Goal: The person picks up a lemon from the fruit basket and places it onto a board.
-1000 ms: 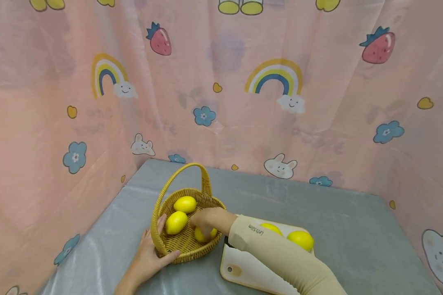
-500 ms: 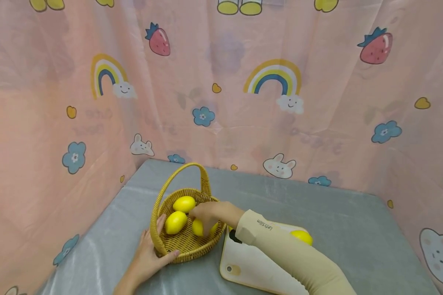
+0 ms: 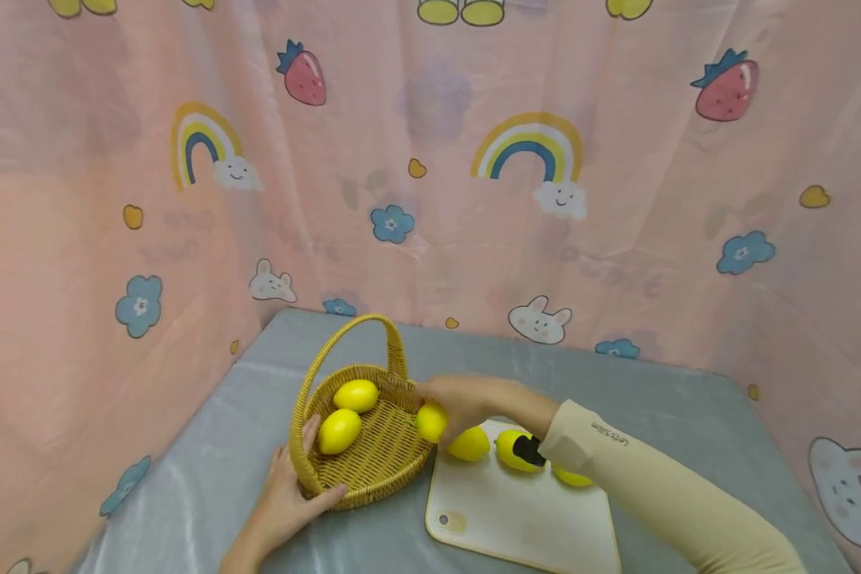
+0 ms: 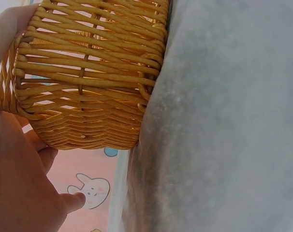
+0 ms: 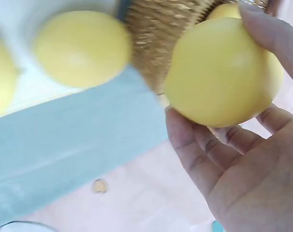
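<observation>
My left hand [image 3: 283,496] grips the near left side of a handled wicker basket [image 3: 380,470], its thumb over the rim. In the left wrist view, fingers of that left hand [image 4: 21,179] lie against the basket's woven wall [image 4: 93,82]. Two lemons, one farther back [image 3: 356,395] and one nearer [image 3: 340,431], lie inside at the left. Beside the basket's right rim, my right hand [image 3: 466,401] holds a lemon [image 3: 430,422]. The right wrist view shows this lemon [image 5: 224,72] between thumb and fingertips.
A white cutting board [image 3: 502,510] lies right of the basket. Along its far side are three lemons [image 3: 469,444], partly hidden by my right hand and sleeve [image 3: 660,478]. Grey cloth [image 3: 674,430] covers the table, and a pink printed curtain [image 3: 430,271] surrounds it.
My right hand has moved right, from inside the basket to its right rim, bringing the lemon out. More of the board and its lemons shows. The left hand has kept its hold.
</observation>
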A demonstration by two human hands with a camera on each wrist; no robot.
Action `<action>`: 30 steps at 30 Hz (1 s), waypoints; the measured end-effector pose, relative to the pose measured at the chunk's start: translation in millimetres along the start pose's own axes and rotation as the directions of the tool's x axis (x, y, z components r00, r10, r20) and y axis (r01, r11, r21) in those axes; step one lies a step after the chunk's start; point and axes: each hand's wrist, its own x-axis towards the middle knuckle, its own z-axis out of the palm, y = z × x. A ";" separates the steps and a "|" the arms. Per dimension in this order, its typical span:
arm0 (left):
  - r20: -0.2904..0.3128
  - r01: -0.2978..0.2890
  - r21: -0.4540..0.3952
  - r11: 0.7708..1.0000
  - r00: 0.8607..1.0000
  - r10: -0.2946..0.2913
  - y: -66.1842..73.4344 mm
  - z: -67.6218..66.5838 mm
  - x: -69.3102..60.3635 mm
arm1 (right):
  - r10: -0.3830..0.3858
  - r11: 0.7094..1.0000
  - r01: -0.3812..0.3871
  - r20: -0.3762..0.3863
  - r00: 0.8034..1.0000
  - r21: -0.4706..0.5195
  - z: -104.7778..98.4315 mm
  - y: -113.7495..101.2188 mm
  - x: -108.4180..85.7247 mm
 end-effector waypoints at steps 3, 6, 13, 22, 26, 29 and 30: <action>0.006 0.001 0.004 1.000 1.000 -0.001 0.9 0.0 0.9 | 0.000 1.000 0.001 -0.047 0.999 0.015 6.9 13.0 -25.7; 0.004 -0.005 0.007 1.000 1.000 0.005 0.1 0.8 1.5 | -0.001 1.000 0.002 -0.083 0.997 0.014 19.3 21.5 -50.7; -0.007 -0.026 0.011 1.000 1.000 0.026 -1.4 0.8 0.3 | 0.034 0.999 -0.032 -0.174 0.984 0.014 56.4 23.9 -98.6; 0.015 0.003 -0.029 1.000 1.000 -0.002 -0.4 0.8 -2.0 | 0.175 0.981 -0.138 -0.318 0.932 0.138 95.8 32.4 -152.5; 0.017 -0.004 -0.031 1.000 1.000 0.005 -0.2 -0.4 -1.4 | 0.231 0.973 -0.203 -0.376 0.898 0.111 112.2 37.2 -171.3; 0.021 -0.006 -0.034 0.999 1.000 0.006 0.5 -1.2 -0.7 | 0.275 0.961 -0.261 -0.410 0.870 0.089 123.2 40.4 -181.0; 0.025 -0.002 -0.032 0.999 1.000 0.003 1.1 -1.4 -0.7 | 0.287 0.957 -0.276 -0.419 0.862 0.088 126.4 41.3 -183.6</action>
